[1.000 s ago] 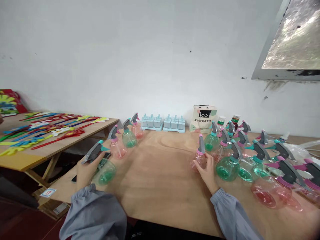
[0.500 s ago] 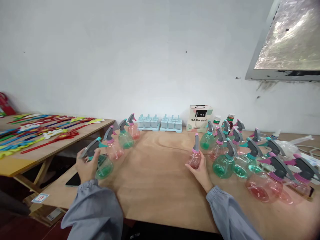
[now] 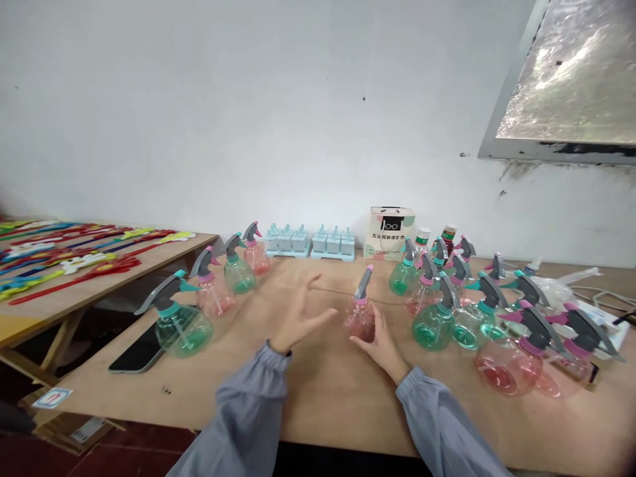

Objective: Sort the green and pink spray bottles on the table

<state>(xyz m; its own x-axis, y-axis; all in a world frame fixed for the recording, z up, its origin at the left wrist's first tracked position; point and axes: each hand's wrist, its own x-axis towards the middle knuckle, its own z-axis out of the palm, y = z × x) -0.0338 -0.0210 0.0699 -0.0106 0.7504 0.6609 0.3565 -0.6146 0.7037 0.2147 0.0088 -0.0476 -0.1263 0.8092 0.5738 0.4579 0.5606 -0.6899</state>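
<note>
- Pink spray bottle (image 3: 358,319): in front of the paper bag (image 3: 389,236) and a little to its left, grey head uppermost and leaning slightly; whether its base touches the counter (image 3: 328,411) I cannot tell.
- Right hand's grip (image 3: 381,346): in front of the paper bag, curled around that bottle's right side, thumb on the near face.
- Left hand's grip (image 3: 298,319): farther left of the paper bag, thumb and fingers spread wide, holding nothing, near the bottle but apart from it.
- Green spray bottle (image 3: 183,332): upright, well left of the paper bag and in front of it, overlapping one end of a dark phone (image 3: 135,351).
- Row of three spray bottles (image 3: 239,275), pink, green, pink: left of the paper bag.
- Two pale-blue moulds (image 3: 332,244): left of the paper bag, one close to it.
- Two capped bottles (image 3: 448,238): just right of the paper bag.
- Cluster of pink and green spray bottles (image 3: 466,331): right of the paper bag and in front.
- Colourful hand-shaped sticks (image 3: 106,266): far left of the paper bag, on a side counter (image 3: 166,258).
</note>
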